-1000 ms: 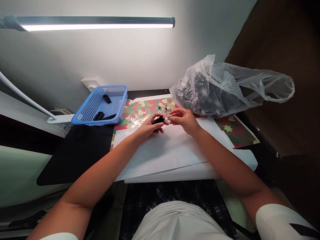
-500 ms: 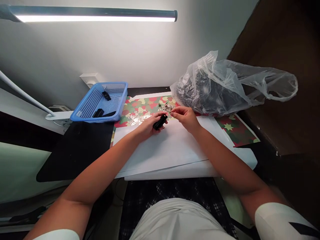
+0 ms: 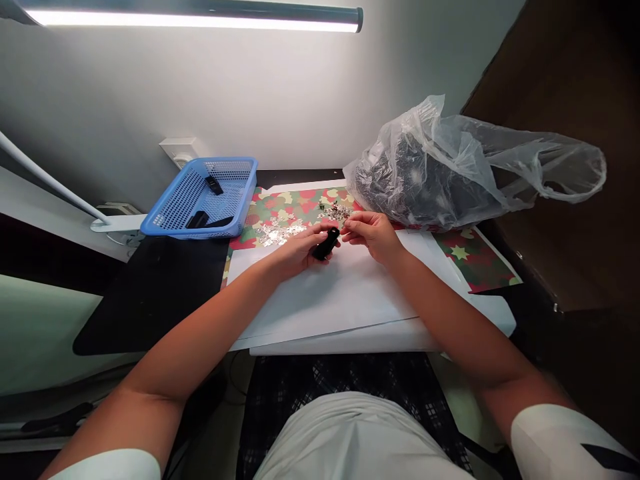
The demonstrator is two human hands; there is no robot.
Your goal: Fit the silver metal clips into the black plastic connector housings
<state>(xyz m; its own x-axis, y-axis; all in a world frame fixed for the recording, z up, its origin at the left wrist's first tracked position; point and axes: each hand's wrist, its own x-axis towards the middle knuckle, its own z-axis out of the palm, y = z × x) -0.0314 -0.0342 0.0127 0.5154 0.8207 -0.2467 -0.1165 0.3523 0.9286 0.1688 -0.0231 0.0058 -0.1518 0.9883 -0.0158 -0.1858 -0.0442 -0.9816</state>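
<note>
A small black oblong piece [image 3: 326,245], smooth like plastic, is gripped in my left hand [image 3: 299,253] above the white paper. Close to its right end, my right hand [image 3: 373,235] has thumb and fingers pinched together; whatever is between them is too small to make out. Just behind my hands lies a pile of small metal bits [image 3: 336,211] on the patterned sheet [image 3: 305,201]. Further left, flat shiny silver pieces [image 3: 278,232] are spread on the same sheet.
A blue basket [image 3: 200,233] holding several black pieces [image 3: 214,185] stands at the back left. At the back right slumps a clear plastic bag [image 3: 425,173] full of dark items. White paper [image 3: 345,300] covers the table's front. A lamp tube [image 3: 200,15] hangs above.
My right fingers have curled in and come closer to the end of the black piece, which is tilted slightly more upright. The camera view has shifted a little.
</note>
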